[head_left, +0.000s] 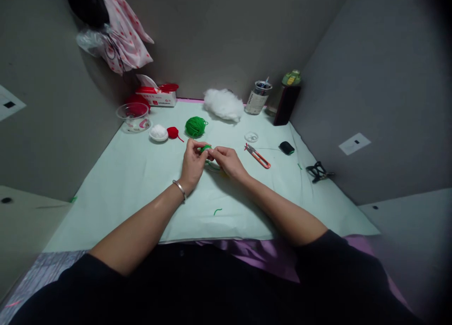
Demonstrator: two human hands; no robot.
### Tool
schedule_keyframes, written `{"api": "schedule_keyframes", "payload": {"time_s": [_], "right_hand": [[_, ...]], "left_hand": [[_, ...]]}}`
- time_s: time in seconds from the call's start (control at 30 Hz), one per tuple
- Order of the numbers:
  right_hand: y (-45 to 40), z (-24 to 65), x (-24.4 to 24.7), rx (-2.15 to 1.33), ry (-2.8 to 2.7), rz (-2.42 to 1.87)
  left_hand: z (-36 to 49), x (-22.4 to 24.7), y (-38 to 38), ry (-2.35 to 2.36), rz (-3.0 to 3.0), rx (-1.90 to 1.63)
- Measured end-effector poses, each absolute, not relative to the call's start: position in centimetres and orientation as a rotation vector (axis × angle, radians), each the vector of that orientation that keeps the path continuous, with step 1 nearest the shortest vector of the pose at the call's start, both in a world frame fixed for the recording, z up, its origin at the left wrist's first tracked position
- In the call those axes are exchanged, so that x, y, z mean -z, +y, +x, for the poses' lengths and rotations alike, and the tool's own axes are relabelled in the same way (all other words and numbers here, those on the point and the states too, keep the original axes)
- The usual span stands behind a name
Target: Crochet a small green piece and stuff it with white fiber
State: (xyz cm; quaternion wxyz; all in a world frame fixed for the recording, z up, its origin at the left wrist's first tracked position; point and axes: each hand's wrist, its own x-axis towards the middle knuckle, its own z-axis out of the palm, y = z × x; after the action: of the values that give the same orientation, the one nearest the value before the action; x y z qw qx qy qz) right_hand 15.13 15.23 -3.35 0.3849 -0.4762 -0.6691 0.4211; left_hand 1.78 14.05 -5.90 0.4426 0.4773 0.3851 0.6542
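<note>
My left hand point(192, 164), with a silver bangle on the wrist, is closed around a small green yarn piece point(205, 148). The fingers of my right hand point(229, 162) are pinched together at the right edge of this piece, and whether they also hold a slim tool is too small to tell. Something pale and looped shows beneath the hands, mostly hidden. Just behind them sits a ball of green yarn point(195, 126). Orange-handled thread snips point(257, 156) lie to the right of my right hand.
At the left are white yarn point(158, 132), a red yarn ball point(173, 132), a plastic tub point(133, 118) and a tissue box point(158, 97). White stuffing point(223, 104), a tin point(258, 98) and a bottle point(287, 99) stand behind. Black thread point(286, 148) and a black clip point(318, 171) lie right.
</note>
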Motion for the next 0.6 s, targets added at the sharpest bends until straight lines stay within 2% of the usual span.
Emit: {"api": "schedule_keyframes", "payload": {"time_s": [0.33, 0.6], "right_hand": [[15.4, 16.0, 3.0, -0.864, -1.826, -1.353], [12.5, 14.7, 2.0, -0.697, -2.056, -1.361]], "left_hand": [[1.4, 6.0, 14.0, 0.925, 1.154, -1.533], [1.0, 6.3, 14.8, 1.093, 1.104, -1.600]]}}
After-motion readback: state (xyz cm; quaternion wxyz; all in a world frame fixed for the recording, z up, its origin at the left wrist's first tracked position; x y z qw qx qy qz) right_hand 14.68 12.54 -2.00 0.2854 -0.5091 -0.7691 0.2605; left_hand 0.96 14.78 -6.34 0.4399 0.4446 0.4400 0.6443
